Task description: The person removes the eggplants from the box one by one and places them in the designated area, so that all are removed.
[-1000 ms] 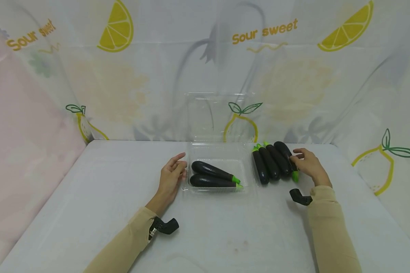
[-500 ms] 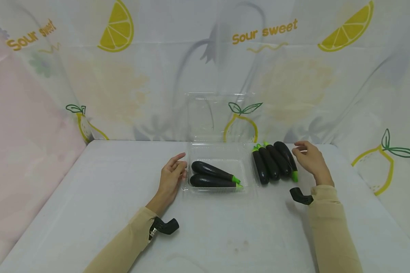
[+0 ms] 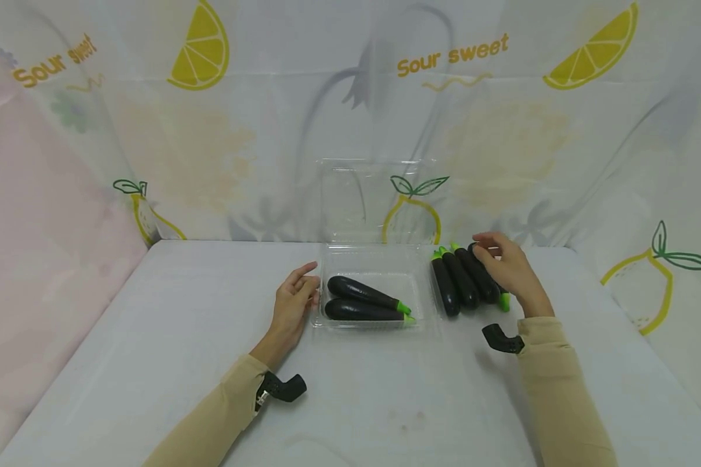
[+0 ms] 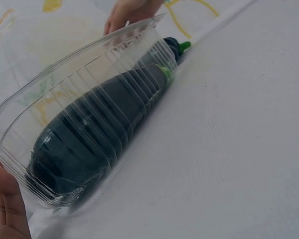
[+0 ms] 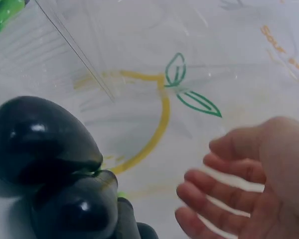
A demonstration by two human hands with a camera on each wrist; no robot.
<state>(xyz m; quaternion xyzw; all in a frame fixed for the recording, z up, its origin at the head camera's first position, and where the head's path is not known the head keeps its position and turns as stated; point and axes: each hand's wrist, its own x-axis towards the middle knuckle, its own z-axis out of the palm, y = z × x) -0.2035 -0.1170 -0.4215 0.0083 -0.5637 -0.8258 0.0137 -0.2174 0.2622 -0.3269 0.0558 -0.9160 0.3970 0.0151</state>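
Head view shows us the clear container (image 3: 426,292), with two eggplants (image 3: 362,308) lying inside and its lid (image 3: 350,201) raised behind it. At the container's left end we see the left hand (image 3: 289,305) touching the wall, fingers extended, slightly apart. Right of the container lies a row of four eggplants (image 3: 463,282); over the farthest one we see the right hand (image 3: 511,269), fingers parted and loosely bent.

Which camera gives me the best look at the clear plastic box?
The head view: the clear plastic box fits fully in frame there, raised lid included, with two eggplants inside. The left wrist view gives mainly a ribbed side wall up close; the right wrist view, only part of its clear plastic.
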